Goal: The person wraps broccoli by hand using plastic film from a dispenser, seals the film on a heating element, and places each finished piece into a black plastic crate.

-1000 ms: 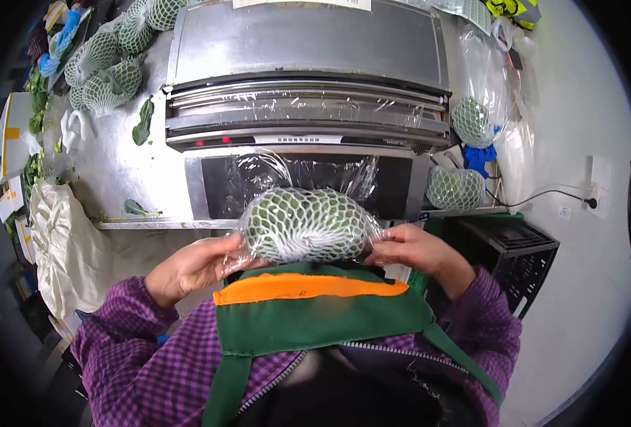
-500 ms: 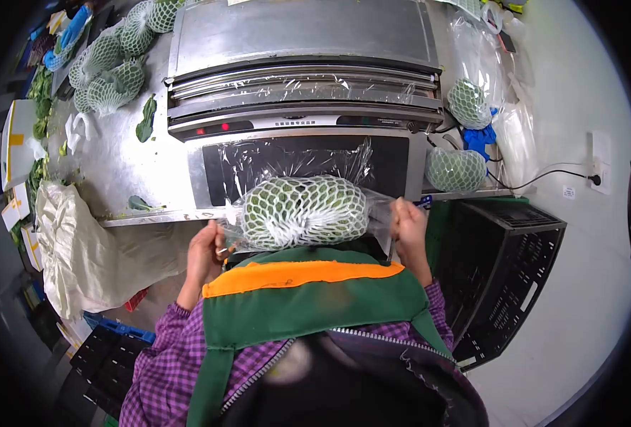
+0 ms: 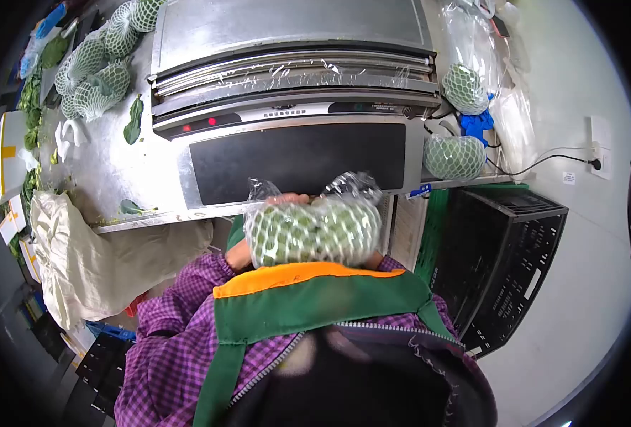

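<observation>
A green vegetable pack [image 3: 315, 231] in white foam netting, wrapped in clear film, is held close to the apron, just in front of the machine's black plate. Loose film stands up crumpled along its far side. My left hand [image 3: 287, 198] grips the pack from behind and below; a few fingers show over its far edge, while the palm is covered. At the pack's right end, a little of my right wrist [image 3: 376, 260] shows. That hand supports the pack from underneath, with its fingers hidden by it.
The film-wrapping machine [image 3: 297, 156] has red lights and rollers. Netted vegetables [image 3: 95, 82] lie at the back left, with another netted vegetable [image 3: 455, 157] at right. A black crate [image 3: 504, 263] stands to the right; a white sack [image 3: 66, 256] hangs at left.
Both hands have moved from the film at the pack's sides to underneath and behind it. The film now lies around the pack and is off the black plate.
</observation>
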The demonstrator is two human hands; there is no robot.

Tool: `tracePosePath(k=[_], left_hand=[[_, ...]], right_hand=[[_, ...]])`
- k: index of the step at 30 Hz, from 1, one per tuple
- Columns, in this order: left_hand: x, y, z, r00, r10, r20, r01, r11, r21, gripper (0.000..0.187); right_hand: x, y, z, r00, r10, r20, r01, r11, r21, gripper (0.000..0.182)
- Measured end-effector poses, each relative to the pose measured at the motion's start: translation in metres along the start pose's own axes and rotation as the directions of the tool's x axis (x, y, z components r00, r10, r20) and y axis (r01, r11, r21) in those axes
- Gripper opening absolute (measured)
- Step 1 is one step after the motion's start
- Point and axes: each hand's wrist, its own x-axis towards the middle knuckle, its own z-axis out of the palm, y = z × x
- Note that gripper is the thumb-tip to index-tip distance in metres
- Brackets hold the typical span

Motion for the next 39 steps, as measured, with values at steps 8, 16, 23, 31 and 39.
tracePosePath(k=[8, 16, 23, 31, 39], left_hand=[[0.006, 0.070, 0.079, 0.840, -0.341, 0.423, 0.481, 0.828, -0.288, 0.052], [-0.002, 0.049, 0.075, 0.774, -0.449, 0.445, 0.622, 0.669, -0.407, 0.058], [0.008, 0.037, 0.048, 0.653, -0.441, 0.616, 0.742, 0.536, -0.403, 0.067], [0.025, 0.122, 0.062, 0.754, -0.307, 0.581, -0.055, 0.852, 0.521, 0.060], [0.021, 0.110, 0.150, 0.607, 0.086, 0.790, -0.749, 0.394, 0.533, 0.044]], right_hand=[[-0.054, -0.086, -0.033, 0.979, 0.203, 0.028, -0.205, 0.968, 0.142, 0.026], [-0.074, -0.233, -0.072, 0.835, -0.419, 0.358, 0.440, 0.898, 0.023, 0.058], [-0.066, -0.200, -0.080, 0.834, -0.315, 0.453, 0.351, 0.936, 0.004, 0.077], [-0.076, -0.162, -0.087, 0.930, -0.076, 0.359, 0.011, 0.983, 0.181, 0.072], [-0.129, -0.153, -0.135, 1.000, 0.004, -0.003, -0.002, 0.897, 0.443, 0.051]])
